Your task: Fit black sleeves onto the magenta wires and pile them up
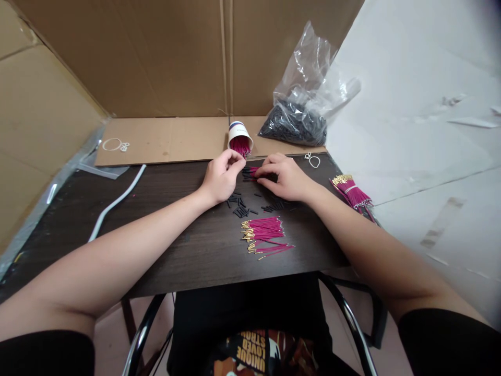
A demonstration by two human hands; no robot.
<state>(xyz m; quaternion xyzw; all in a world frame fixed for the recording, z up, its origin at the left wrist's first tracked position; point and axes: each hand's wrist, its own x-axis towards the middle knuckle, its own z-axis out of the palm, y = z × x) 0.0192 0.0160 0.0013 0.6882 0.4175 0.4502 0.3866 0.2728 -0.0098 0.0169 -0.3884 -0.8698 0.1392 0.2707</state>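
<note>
Toward the far side of the dark brown wooden table (pixel 188 266), the left hand (pixel 223 177) is curled, its thumb and forefinger nearly together just below the mouth of a tipped white paper cup (pixel 236 128) — whether they pinch anything, I cannot tell. Magenta wires (pixel 239 145) fill the cup's mouth. The right hand (pixel 285 177) is half closed, fingertips at a small row of black-ended magenta wires (pixel 249 173) between the hands; its grip cannot be made out. Short black tubes (pixel 241 211) lie scattered nearer the person, and beyond them, nearer still, sits a loose pile of gold-tipped magenta wires (pixel 266 230). Behind the right hand stands a clear plastic bag of black pieces (pixel 297 122); a tied magenta bundle (pixel 354 194) lies at the table's right edge.
</note>
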